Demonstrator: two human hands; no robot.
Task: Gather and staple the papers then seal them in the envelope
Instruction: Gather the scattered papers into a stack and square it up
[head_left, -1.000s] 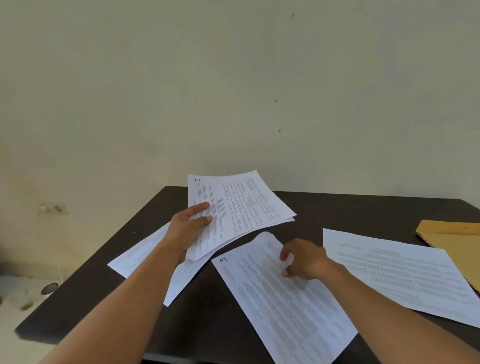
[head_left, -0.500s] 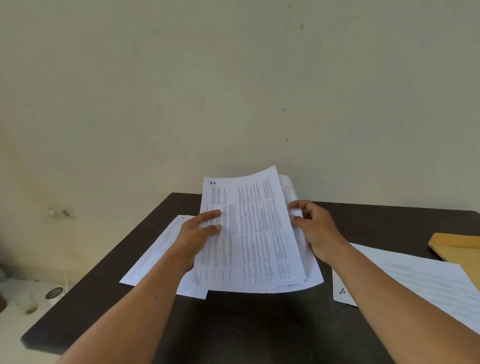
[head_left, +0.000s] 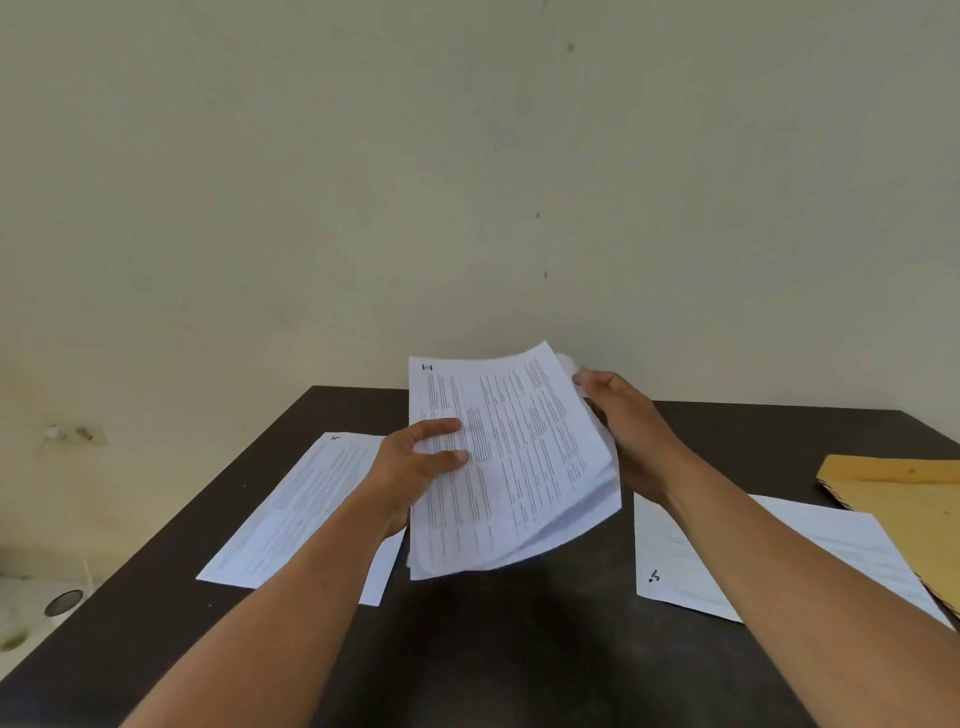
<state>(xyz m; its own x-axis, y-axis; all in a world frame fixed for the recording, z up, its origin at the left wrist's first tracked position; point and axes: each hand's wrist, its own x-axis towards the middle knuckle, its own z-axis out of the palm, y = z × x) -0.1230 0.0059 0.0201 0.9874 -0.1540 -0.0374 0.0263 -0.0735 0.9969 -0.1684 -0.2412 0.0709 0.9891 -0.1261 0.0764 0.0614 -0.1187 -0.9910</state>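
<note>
Both my hands grip the stack of papers above the dark counter: my left hand pinches its left edge, thumb on top, and my right hand curls round the right edge. Since a second ago my right hand has left the counter, and the sheet it touched there is gone. Single sheets lie left and right, with the envelope far right.
</note>
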